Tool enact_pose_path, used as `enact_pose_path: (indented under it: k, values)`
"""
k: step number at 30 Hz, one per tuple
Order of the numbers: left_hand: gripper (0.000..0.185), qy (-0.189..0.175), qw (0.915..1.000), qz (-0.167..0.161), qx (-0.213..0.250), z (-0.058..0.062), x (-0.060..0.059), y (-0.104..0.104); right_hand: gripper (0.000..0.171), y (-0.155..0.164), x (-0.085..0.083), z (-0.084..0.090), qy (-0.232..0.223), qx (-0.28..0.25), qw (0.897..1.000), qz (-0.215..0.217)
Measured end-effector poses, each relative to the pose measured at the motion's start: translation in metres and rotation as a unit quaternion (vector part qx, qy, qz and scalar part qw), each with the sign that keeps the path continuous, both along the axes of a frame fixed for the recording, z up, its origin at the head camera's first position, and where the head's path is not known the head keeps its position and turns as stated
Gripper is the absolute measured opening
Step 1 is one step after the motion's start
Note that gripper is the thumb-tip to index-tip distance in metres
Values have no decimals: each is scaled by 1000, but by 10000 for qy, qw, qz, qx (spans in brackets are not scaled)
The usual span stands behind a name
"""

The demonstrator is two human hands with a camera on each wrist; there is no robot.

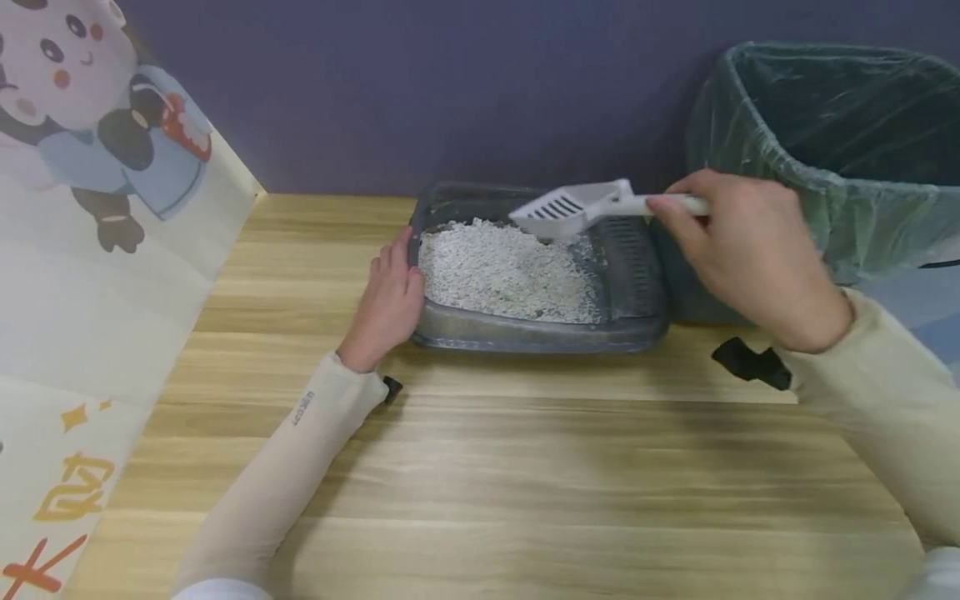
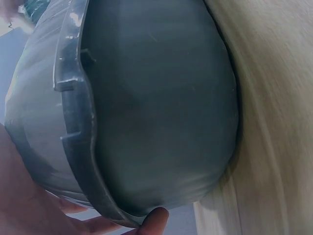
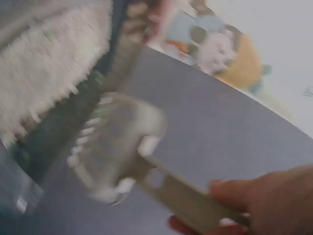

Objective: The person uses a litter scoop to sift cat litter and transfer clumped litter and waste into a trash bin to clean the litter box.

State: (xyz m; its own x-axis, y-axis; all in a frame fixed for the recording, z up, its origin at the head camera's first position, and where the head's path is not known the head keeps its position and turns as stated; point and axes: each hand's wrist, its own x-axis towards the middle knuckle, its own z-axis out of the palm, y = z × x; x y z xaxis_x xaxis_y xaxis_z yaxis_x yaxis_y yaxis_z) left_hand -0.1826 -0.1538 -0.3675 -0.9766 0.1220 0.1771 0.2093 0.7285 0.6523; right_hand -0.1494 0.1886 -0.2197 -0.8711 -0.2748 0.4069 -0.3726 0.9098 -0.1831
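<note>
A grey litter box (image 1: 540, 329) with pale granular litter (image 1: 510, 271) inside stands on the wooden surface. At its left end my left hand (image 1: 386, 304) grips the rim; in the left wrist view, fingertips (image 2: 155, 220) show at the edge of the box's outer wall (image 2: 161, 107). My right hand (image 1: 757, 250) holds a white slotted litter scoop (image 1: 562, 212) by its handle, above the box's back right part. Blurred in the right wrist view, the scoop (image 3: 115, 142) hangs beside the box, with the right thumb and fingers around the handle. Whether anything lies in the scoop is hard to tell.
To the right of the litter box stands a large bin (image 1: 847, 179) lined with a translucent green bag. A dark purple wall (image 1: 420, 92) rises behind the box. On the left is a white panel (image 1: 97, 317) with cartoon figures.
</note>
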Motion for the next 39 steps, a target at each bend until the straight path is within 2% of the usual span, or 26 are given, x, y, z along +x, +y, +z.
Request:
enact_pose_path:
  k: [3,6,9,13,21,28,31,36,39]
  values:
    - [57,-31,10000,-52,-24,0,-2,4,39,-7,-20,-18,-640,368,9971,198]
    - [57,-14,9999,-113,-50,1,-3,8,42,-9,-35,-30,-814,672,9941,247]
    - [57,43,9999,-109,-58,1,-3,10,50,-11,-45,-35,-934,830,9920,179]
    - [56,108,9999,-54,-66,2,-3,9,50,-12,-53,-36,-1291,949,9870,151]
    - [57,112,9998,-40,-134,1,-3,4,47,-11,-64,-39,-2342,1584,9589,228]
    - [57,132,9996,-36,-262,1,-3,1,27,-4,-76,-55,-2661,1543,9511,268]
    - [58,148,9994,-76,-311,2,-3,1,27,3,-84,-64,-2722,1417,9511,355]
    - [58,177,9990,-116,-401,3,-3,-1,28,8,-97,-75,-2477,1202,9596,589]
    - [59,112,9990,-147,-416,4,-2,-3,30,6,-105,-77,-2556,1107,9577,722]
